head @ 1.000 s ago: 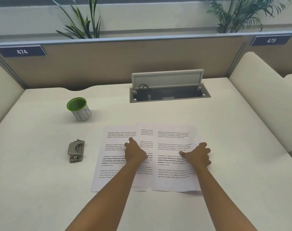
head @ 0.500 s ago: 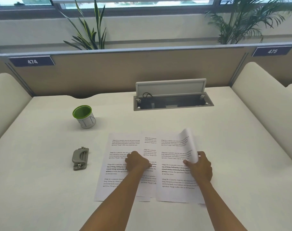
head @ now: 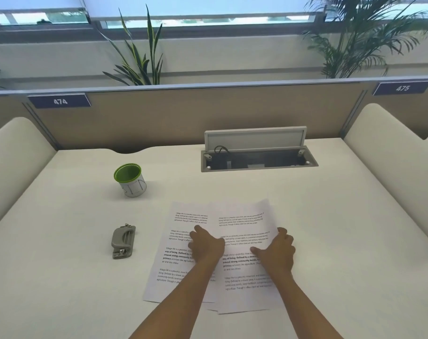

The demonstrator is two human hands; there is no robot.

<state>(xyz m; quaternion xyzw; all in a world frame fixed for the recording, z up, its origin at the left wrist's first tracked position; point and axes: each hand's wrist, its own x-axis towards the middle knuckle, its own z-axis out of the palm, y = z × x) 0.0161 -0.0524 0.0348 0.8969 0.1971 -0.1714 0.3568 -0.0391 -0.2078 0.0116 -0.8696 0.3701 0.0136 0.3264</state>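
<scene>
Several printed sheets lie overlapping on the white desk point(head: 330, 228) in front of me. My left hand point(head: 205, 245) presses down on the left sheet point(head: 181, 223), close to where the sheets overlap, with its fingers bent. My right hand point(head: 277, 253) pinches the right edge of the top sheet point(head: 242, 223), thumb on the printed side. That sheet lies nearly flat, slightly askew over the ones below it.
A grey hole punch point(head: 123, 241) lies left of the papers. Behind it stands a green-rimmed white cup point(head: 131, 181). An open cable box point(head: 257, 160) with a raised lid sits at the back. Cream side dividers point(head: 391, 167) and a tan partition enclose the desk.
My right hand curled up the right sheet's edge, then drew the sheet left and laid it down over the others. My left hand stayed on the papers. The camera tilted upward.
</scene>
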